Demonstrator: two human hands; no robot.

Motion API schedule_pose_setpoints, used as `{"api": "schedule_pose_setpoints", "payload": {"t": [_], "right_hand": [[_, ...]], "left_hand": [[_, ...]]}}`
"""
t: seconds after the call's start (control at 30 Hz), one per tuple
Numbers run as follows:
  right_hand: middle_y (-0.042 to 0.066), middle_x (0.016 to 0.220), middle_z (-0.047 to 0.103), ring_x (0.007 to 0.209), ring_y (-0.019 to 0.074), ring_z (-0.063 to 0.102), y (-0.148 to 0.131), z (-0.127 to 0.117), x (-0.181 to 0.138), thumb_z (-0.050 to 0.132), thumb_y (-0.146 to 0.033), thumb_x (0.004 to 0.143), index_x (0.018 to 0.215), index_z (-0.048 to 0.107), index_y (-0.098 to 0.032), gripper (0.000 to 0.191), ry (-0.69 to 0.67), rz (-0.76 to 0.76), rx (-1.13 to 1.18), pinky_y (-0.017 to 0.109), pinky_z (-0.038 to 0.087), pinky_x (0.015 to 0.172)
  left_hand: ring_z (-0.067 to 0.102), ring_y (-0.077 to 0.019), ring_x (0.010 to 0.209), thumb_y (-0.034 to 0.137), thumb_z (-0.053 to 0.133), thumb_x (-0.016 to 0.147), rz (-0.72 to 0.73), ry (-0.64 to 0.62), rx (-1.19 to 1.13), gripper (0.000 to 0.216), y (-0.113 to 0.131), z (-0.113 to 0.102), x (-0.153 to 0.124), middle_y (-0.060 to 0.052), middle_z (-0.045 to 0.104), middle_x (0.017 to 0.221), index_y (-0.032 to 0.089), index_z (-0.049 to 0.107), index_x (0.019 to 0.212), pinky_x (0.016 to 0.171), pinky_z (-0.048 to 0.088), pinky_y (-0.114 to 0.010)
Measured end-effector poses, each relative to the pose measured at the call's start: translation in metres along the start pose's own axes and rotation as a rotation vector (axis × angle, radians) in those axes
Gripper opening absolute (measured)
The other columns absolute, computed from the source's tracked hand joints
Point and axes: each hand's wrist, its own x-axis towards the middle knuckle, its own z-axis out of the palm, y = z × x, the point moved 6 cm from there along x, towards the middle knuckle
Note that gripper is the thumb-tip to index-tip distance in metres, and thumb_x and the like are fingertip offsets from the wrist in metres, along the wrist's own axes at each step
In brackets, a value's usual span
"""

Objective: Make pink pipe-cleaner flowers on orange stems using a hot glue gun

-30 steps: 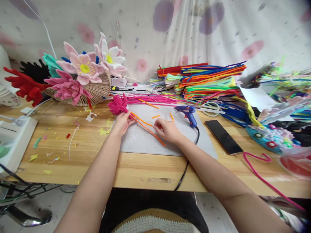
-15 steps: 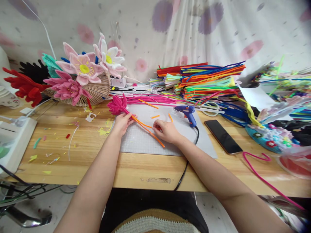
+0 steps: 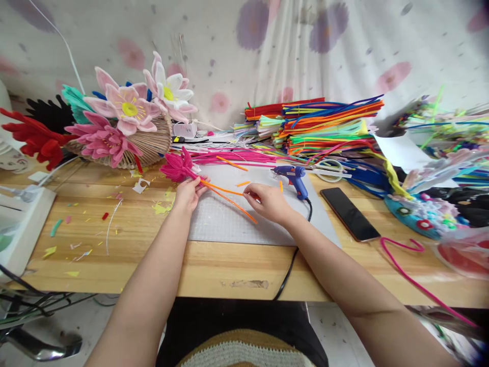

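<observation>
My left hand (image 3: 188,193) is closed round the base of a magenta pipe-cleaner flower (image 3: 179,165), whose petals point up and left. From that grip, orange pipe cleaners (image 3: 229,201) run out to the right as a stem. My right hand (image 3: 265,201) pinches the end of one orange pipe cleaner (image 3: 225,189) and holds it out nearly straight. Another orange strand slants down to the right below it, its end free. Both hands are over a grey cutting mat (image 3: 225,229). A short orange piece (image 3: 243,184) lies on the mat between them.
A blue glue gun (image 3: 293,178) lies on the mat's right side, its black cord running off the table's front. Beside it is a phone (image 3: 349,214). Bundled pipe cleaners (image 3: 328,122) are stacked behind. Finished flowers in a basket (image 3: 155,145) stand at left, near scattered scraps (image 3: 164,208).
My right hand has shifted right and slightly up, drawing the orange pipe cleaner straighter. The magenta flower and my left hand have moved a little left.
</observation>
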Motion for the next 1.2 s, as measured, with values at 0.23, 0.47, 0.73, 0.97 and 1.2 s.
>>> {"api": "schedule_pose_setpoints", "payload": {"t": [0.23,0.47,0.73,0.97,1.2], "right_hand": [[0.003,0.071,0.063,0.06,0.0119,0.052,-0.003,-0.009,-0.007,0.043,-0.024,0.084,0.079,0.057,-0.017,0.017,-0.062,0.055,-0.056,0.024,0.032,0.057],[0.003,0.07,0.063,0.058,0.0127,0.053,0.004,-0.012,-0.023,0.04,-0.024,0.086,0.084,0.055,-0.019,0.016,-0.05,0.092,-0.044,0.024,0.033,0.058],[-0.001,0.062,0.059,0.053,0.0124,0.05,0.019,-0.008,-0.03,0.041,-0.027,0.085,0.099,0.052,-0.02,0.019,-0.041,0.2,0.026,0.024,0.032,0.054],[0.0,0.066,0.063,0.055,0.0124,0.053,0.027,0.0,-0.029,0.041,-0.026,0.085,0.098,0.058,-0.02,0.023,-0.046,0.252,0.004,0.023,0.033,0.054],[0.002,0.096,0.069,0.08,0.0157,0.063,0.023,0.004,-0.031,0.04,-0.02,0.084,0.101,0.062,-0.023,0.027,-0.068,0.18,0.004,0.026,0.041,0.068]], "left_hand": [[0.066,-0.0155,0.079,0.001,0.045,0.08,0.012,0.082,-0.067,0.018,0.004,-0.003,0.002,-0.006,0.065,0.069,0.01,0.056,0.068,0.076,0.051,-0.028],[0.066,-0.0134,0.077,0.001,0.045,0.079,0.054,0.128,-0.099,0.018,0.006,-0.007,0.006,-0.006,0.067,0.073,0.011,0.054,0.066,0.075,0.051,-0.027],[0.066,-0.0123,0.077,0.001,0.046,0.078,0.096,0.162,-0.157,0.015,0.008,-0.012,0.011,-0.007,0.066,0.077,0.012,0.053,0.069,0.075,0.051,-0.025],[0.066,-0.0112,0.075,0.001,0.046,0.078,0.119,0.165,-0.168,0.017,0.008,-0.013,0.011,-0.006,0.066,0.076,0.012,0.053,0.068,0.074,0.051,-0.024],[0.065,-0.0108,0.076,0.0,0.046,0.077,0.117,0.173,-0.186,0.018,0.007,-0.013,0.011,-0.005,0.065,0.073,0.013,0.053,0.067,0.075,0.051,-0.023]]}}
